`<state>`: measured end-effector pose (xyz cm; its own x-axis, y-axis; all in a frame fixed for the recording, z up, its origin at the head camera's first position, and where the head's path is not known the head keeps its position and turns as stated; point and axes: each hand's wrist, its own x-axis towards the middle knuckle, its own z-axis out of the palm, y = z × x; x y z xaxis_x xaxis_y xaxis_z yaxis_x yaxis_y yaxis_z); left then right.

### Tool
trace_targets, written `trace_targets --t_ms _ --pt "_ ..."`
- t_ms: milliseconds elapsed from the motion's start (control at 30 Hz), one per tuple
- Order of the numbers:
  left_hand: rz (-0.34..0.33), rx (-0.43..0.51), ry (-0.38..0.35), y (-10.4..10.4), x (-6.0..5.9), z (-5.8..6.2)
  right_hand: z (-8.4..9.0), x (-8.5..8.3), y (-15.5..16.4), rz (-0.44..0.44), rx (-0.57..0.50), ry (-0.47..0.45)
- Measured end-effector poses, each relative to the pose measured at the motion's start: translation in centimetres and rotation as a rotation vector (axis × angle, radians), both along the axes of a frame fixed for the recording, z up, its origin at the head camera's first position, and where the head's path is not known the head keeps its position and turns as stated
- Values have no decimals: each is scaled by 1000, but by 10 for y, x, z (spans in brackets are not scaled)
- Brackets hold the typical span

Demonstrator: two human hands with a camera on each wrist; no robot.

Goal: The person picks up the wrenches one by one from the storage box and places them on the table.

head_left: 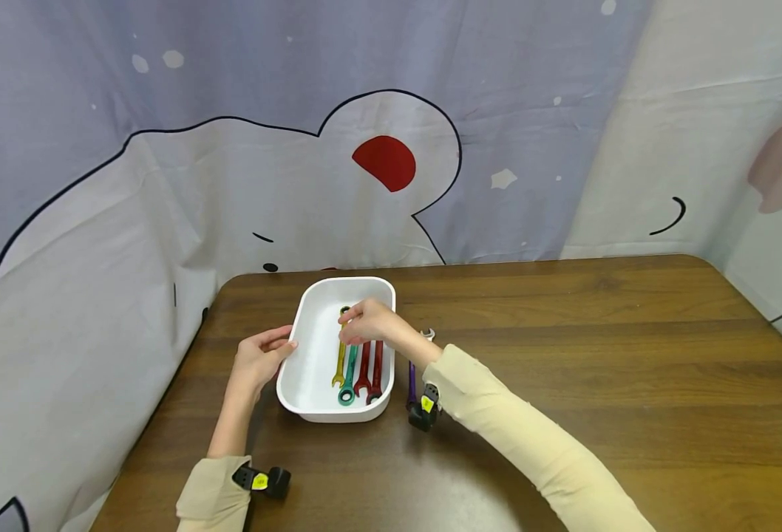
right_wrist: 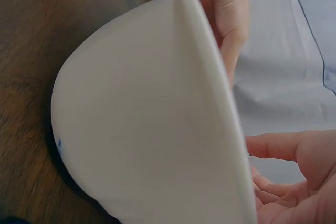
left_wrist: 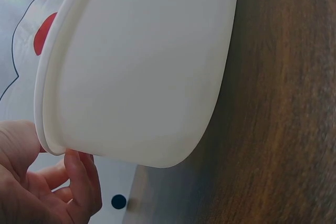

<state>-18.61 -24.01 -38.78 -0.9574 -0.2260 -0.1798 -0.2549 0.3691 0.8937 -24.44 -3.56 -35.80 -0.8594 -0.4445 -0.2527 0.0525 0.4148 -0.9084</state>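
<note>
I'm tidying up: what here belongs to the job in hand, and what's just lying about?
Likely in the job:
- white rectangular plastic tub, held by the left hand
- yellow metal wrench, under the right hand
- green metal wrench
- two red metal wrenches

Seemingly lying about:
- slim purple tool, silver wrench end, beside the tub: perhaps one wrench

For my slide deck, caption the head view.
Left hand holds a white tray while the right hand reaches in over four wrenches; a purple wrench lies outside on the table.
</note>
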Motion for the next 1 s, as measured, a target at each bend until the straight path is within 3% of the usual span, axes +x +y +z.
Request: trace_targets --t_ms 567,1000 --pt "0 0 -8 -1 0 -2 -12 -10 -14 -67 65 -1" --pt "13 -7 -21 0 -2 0 -21 -16 -20 -67 137 26"
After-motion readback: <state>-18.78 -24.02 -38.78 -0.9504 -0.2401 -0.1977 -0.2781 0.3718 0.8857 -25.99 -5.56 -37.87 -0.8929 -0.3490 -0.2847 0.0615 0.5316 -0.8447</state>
